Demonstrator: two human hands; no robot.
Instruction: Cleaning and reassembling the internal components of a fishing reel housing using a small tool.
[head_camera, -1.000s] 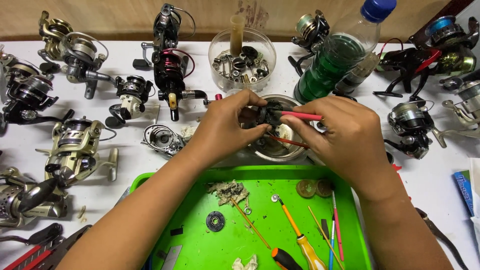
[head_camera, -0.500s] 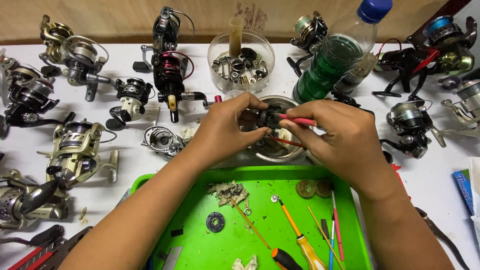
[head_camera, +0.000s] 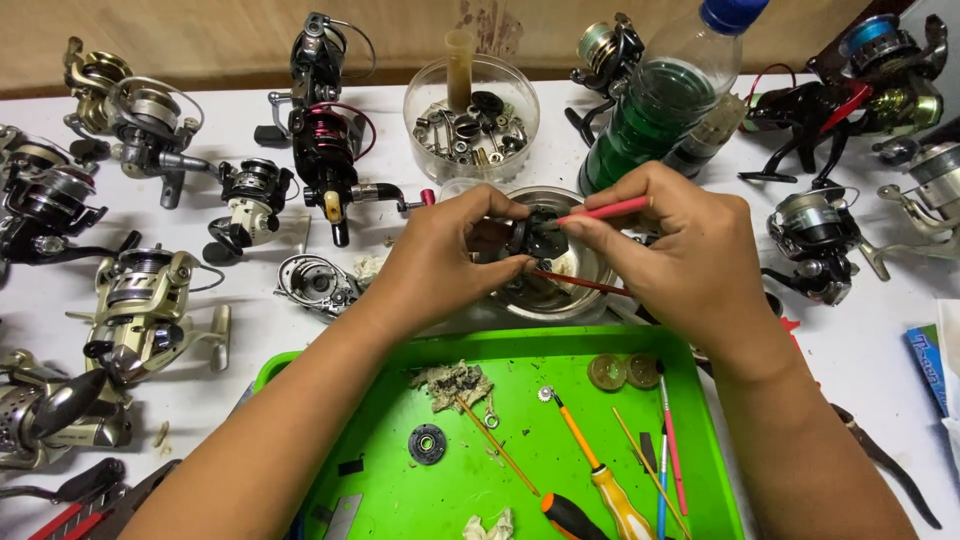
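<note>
Little has moved since the earlier frames: the small black reel part (head_camera: 540, 238) is still pinched by the left hand (head_camera: 440, 262) above the metal bowl (head_camera: 580, 290), and the red-handled pick (head_camera: 605, 210) is still gripped by the right hand (head_camera: 690, 255). A slip of the pick could flick the part away; it might be lost among the reels beyond the hands.

left hand (head_camera: 440, 262) grips dark reel part (head_camera: 540, 235); right hand (head_camera: 680, 250) holds red brush (head_camera: 605, 210)

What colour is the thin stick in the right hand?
The thin stick is red, seen best in the head view.
</note>
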